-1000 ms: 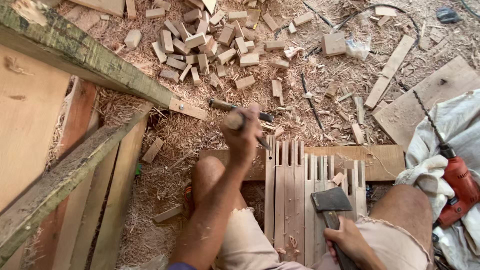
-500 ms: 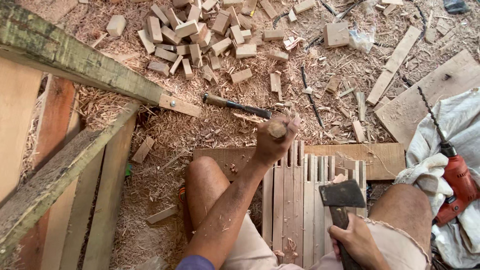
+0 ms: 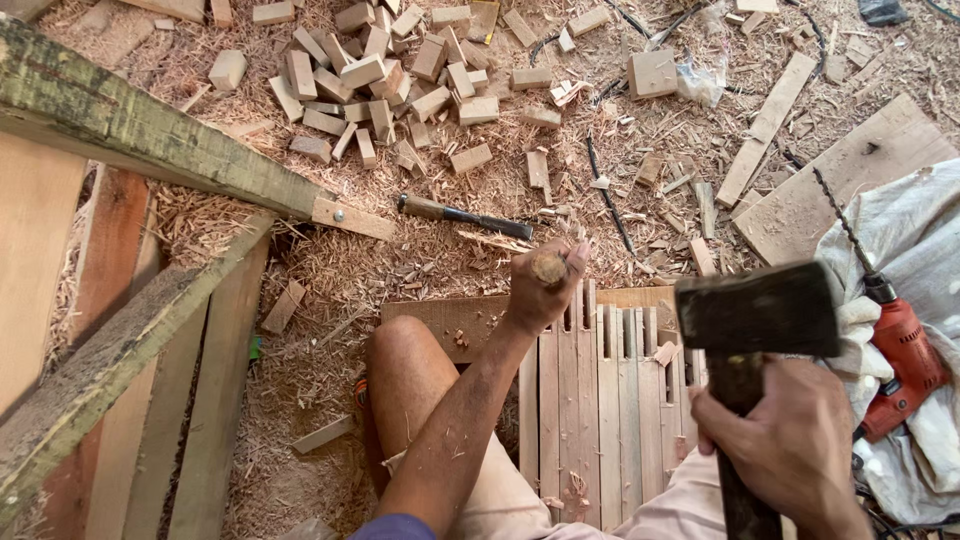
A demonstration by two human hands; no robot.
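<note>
A second chisel [image 3: 465,215] lies on the sawdust floor [image 3: 330,270] beyond your knee. Your left hand [image 3: 540,285] has its grip wrapped tight around a wooden chisel handle [image 3: 548,267], set upright over the notched slats [image 3: 600,400]. Further right, your right hand [image 3: 790,450] clenches the hammer [image 3: 755,310], raised above the slats, with a red drill [image 3: 900,355] beside it.

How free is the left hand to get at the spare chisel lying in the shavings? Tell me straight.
Probably not right now: the left hand is closed on a chisel handle set on the slotted wood slats. The spare chisel lies just beyond in the shavings, with nothing lying across the way.
</note>
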